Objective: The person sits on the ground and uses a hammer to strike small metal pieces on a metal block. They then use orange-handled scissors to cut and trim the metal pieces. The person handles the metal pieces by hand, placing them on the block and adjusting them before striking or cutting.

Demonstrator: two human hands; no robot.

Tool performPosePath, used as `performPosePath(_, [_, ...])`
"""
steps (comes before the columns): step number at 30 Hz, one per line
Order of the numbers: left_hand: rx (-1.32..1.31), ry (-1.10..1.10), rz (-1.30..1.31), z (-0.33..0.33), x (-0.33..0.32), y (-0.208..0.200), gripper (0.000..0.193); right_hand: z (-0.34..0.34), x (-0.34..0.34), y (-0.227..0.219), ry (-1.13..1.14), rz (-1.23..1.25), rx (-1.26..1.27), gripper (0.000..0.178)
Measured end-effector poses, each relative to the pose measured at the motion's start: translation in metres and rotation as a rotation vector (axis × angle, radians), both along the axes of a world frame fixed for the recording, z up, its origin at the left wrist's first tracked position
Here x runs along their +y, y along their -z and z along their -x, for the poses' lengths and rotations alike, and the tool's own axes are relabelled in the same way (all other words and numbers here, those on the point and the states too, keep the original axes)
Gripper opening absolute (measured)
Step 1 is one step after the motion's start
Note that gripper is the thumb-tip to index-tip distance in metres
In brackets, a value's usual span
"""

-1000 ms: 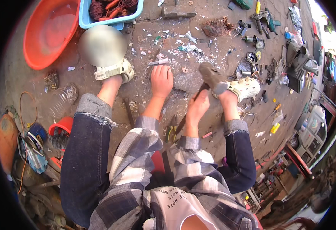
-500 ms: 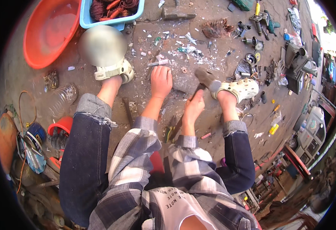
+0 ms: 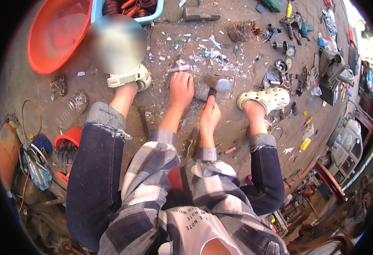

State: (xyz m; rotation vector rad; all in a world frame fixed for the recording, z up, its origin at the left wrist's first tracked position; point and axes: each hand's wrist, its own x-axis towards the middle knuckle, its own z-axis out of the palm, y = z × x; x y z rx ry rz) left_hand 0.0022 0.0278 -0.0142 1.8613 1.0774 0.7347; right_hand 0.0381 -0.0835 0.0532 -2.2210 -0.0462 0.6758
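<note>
My right hand (image 3: 210,115) is wrapped round the handle of a hammer (image 3: 212,80), whose dark head with a worn, pale face hangs over a grey block (image 3: 201,91) on the ground. To its left is my left hand (image 3: 181,90), fingers curled and back upward. Just beyond those fingertips lies a short pinkish and grey rod-like piece (image 3: 180,68); whether the fingers grip it is hidden. White and coloured scraps (image 3: 215,55) are scattered on the ground ahead of both hands.
An orange-red basin (image 3: 58,36) and a light-blue tub (image 3: 156,15) of reddish wire coils stand far left. A larger hammer head (image 3: 201,14) lies at the far side. Copper wire (image 3: 246,31), power tools (image 3: 296,23) and metal parts (image 3: 282,66) lie right. My clog-shod feet (image 3: 265,100) flank the work area.
The hammer has swung left and its head has turned, now over the grey block. My right hand has moved slightly left with it. My left hand stays almost in place.
</note>
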Motion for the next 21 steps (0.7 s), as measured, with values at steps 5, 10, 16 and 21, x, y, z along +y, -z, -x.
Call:
performPosePath(5, [-0.018,-0.021,0.032,0.003,-0.004,-0.002,0.006,-0.009,0.04,-0.081,0.28,-0.386,-0.085,0.06])
performPosePath(10, [-0.021,0.036,0.016,0.0,-0.004,-0.002,0.006,-0.005,0.013,-0.038,0.094,-0.215,-0.434,0.051])
performPosePath(16, [0.036,0.069,-0.025,0.004,-0.004,-0.009,0.007,-0.001,-0.005,-0.004,0.132,0.053,0.068,0.056])
performPosePath(21, [0.157,0.098,-0.114,-0.016,-0.014,-0.022,0.023,-0.006,0.002,-0.031,0.386,-0.145,0.067,0.058])
